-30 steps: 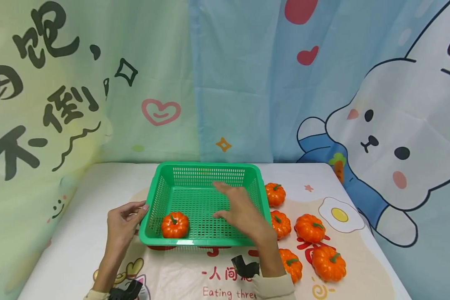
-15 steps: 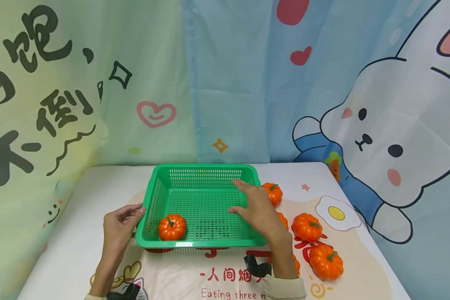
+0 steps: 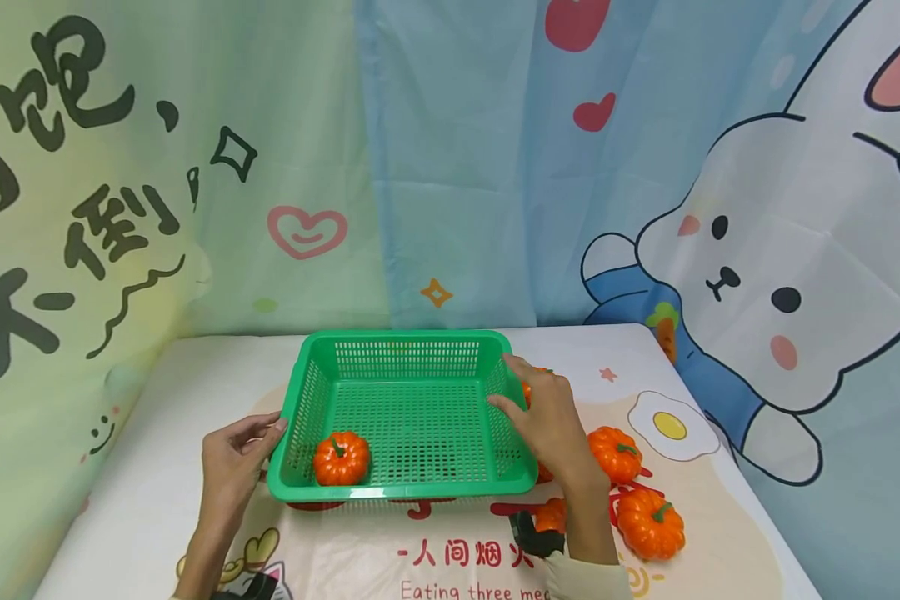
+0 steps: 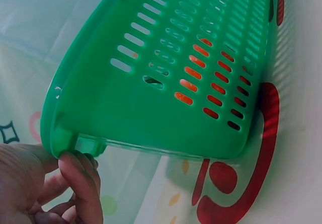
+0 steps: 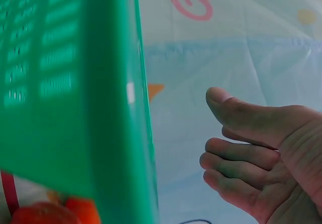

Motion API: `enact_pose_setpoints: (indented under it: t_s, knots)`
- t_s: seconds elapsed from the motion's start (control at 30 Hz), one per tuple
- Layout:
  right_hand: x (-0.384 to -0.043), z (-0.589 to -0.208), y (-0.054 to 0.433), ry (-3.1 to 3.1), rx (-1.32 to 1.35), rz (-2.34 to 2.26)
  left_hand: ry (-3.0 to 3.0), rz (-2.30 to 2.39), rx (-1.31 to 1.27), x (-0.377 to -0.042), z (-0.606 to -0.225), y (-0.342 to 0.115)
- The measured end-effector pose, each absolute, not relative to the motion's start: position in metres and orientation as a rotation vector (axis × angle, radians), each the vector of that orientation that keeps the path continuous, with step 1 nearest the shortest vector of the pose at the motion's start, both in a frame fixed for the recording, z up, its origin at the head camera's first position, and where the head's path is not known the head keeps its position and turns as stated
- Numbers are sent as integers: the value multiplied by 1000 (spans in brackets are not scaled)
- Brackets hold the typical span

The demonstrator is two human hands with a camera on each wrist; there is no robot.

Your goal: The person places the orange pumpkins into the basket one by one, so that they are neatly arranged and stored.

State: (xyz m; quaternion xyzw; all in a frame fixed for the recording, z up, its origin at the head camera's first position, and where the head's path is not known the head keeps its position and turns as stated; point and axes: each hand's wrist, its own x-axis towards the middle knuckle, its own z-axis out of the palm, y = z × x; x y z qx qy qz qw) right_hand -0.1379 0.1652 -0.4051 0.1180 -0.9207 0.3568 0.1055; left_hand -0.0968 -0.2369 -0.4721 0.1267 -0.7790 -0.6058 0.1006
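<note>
A green plastic basket (image 3: pixel 405 493) with slotted walls stands on the table. One orange toy pumpkin (image 3: pixel 342 458) sits inside, at its near left corner. My left hand (image 3: pixel 228 462) pinches the left rim between thumb and fingers; the left wrist view shows those fingers (image 4: pixel 83 183) at the rim's corner. Over the right rim hovers my right hand (image 3: pixel 555 417), thumb and fingers spread and holding nothing. In the right wrist view this hand (image 5: pixel 261 163) is apart from the basket wall (image 5: pixel 115 133).
Right of the basket lie more pumpkins: one in the middle (image 3: pixel 615 454), another nearer the front (image 3: pixel 651 523). Others are partly hidden behind my right hand and forearm, including one by my wrist strap (image 3: pixel 551 515). A printed curtain (image 3: pixel 457 167) hangs behind the table.
My right hand has moved right, from above the basket's inside to over its right rim. My left hand stays at the left rim. The whole head view has shifted slightly.
</note>
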Motion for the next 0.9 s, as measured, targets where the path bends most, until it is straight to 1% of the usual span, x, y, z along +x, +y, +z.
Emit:
enact_pose_setpoints:
  t_s: [0.27,0.5,0.9]
  knots:
    - [-140,-412,188,-2726,220,1047,-2282,-1810,354,-95,-471,-236]
    - [-145,-415,211,-2708,170,1006,-2291,-1797,366,-96,-471,-237]
    - [-155,-421,228,-2830,68,971,-2293,-1809,362,-97,-473,-237]
